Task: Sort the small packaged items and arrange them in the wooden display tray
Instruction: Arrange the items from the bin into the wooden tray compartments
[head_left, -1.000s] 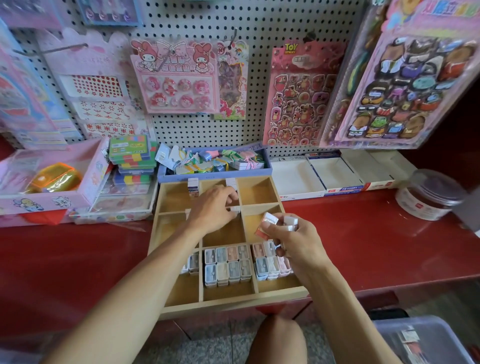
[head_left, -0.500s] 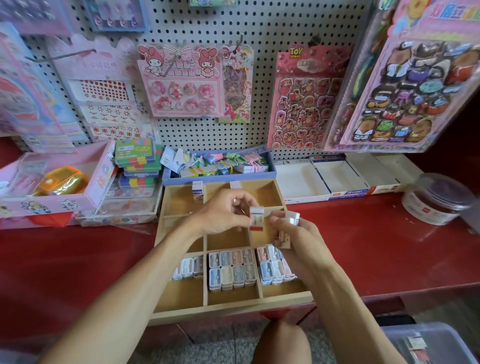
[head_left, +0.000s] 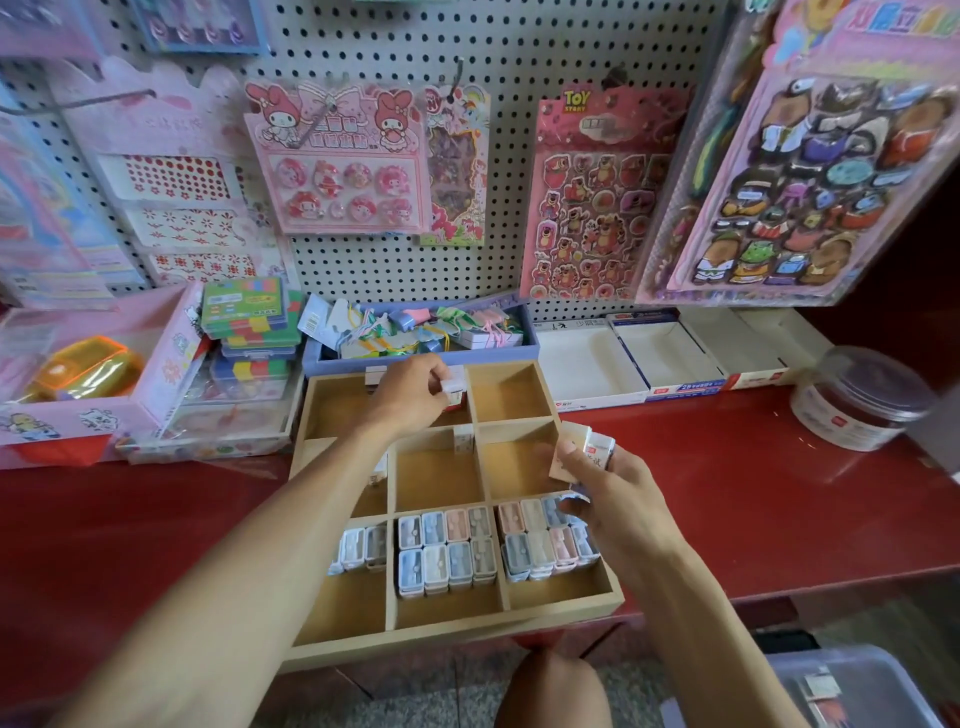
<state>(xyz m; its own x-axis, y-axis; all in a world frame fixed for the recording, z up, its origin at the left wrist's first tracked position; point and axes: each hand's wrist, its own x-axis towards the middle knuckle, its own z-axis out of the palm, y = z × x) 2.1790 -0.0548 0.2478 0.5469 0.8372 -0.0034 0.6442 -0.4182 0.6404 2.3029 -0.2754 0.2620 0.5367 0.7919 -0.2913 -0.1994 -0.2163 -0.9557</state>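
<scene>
the left hand (head_left: 410, 395) pinches one small white packet (head_left: 453, 387) over the far middle box of the square wooden tray (head_left: 457, 631) to drop it there, while the right hand (head_left: 610, 486) grips spare packets (head_left: 589, 447) ready.

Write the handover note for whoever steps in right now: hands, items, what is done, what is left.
Left hand: pinches one small white packet over the back-middle compartment of the wooden tray.
Right hand: grips a bunch of packets above the tray's right side.
Done: front row holds neat blocks of pastel packets, two full, the left one partly hidden by the arm. One packet stands at the back of the centre compartment.
Left: place the pinched packet, then feed the rest from the right hand into the bare middle and back compartments.
</scene>
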